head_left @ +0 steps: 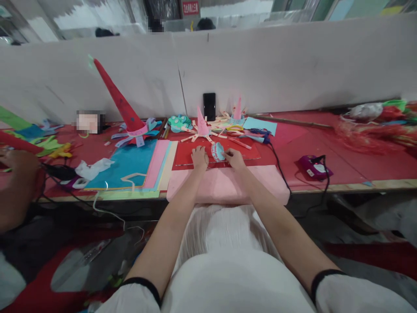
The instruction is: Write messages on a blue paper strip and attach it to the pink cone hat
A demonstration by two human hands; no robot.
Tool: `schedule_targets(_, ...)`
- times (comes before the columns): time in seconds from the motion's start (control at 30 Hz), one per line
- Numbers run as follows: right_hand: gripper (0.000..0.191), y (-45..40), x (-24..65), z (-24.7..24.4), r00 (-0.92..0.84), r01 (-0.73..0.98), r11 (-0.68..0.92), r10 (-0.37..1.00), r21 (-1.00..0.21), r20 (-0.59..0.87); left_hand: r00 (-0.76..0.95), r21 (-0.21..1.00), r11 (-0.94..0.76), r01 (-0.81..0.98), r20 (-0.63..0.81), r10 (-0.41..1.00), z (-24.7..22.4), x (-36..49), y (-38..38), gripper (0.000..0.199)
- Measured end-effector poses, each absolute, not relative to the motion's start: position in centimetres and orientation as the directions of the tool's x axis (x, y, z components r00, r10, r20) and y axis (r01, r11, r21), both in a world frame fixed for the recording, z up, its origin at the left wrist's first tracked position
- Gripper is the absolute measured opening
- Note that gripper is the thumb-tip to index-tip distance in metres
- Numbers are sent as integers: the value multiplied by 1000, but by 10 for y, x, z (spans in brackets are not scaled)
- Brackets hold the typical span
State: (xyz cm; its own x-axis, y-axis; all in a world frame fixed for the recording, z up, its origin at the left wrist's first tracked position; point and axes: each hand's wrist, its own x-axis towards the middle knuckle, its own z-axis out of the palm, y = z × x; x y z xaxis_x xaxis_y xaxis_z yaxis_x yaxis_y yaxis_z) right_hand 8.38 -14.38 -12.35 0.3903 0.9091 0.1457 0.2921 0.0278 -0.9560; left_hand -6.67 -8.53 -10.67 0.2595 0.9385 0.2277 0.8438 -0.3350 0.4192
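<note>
A small light-blue paper ring (217,152) with reddish marks along its wall stands on a red sheet (185,155) in front of me. My right hand (234,158) pinches its right edge between thumb and fingers. Just left of the ring, my left hand (200,158) lies on the red sheet with its fingers spread, apart from the ring. Behind them is a pink paper cone (202,124) with pale strips fanning out from its base. Scissors (257,131) lie to the right of that cone.
A tall red cone (119,100) stands at left behind stacked coloured sheets (130,163). A dark phone (209,106) leans against the partition. A pink padded block (211,187) lies at the front edge. Right are a purple power socket (314,167) and red netting (361,134). Another person's hand (21,167) is far left.
</note>
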Motion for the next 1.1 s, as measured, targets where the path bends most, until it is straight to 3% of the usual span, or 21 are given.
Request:
schedule_targets(0.27, 33, -143, 84, -124, 376, 276, 6, 920, -961, 114, 217, 273, -242, 931, 121, 969, -88, -69, -61, 36)
schedule_targets(0.5, 33, -145, 81, -118, 380, 296, 30, 913, -955, 146, 175, 270, -197, 943, 103, 979, -87, -68, -40, 47)
schedule_targets(0.8, 30, -142, 84, -122, 388, 277, 22, 912, -961, 133, 208, 332, -273, 903, 221, 953, -96, -74, -37, 57)
schedule_targets(1.1, 27, -142, 85, -122, 392, 217, -68, 920, -974, 23, 299, 361, -494, 791, 476, 827, -88, -78, -57, 54)
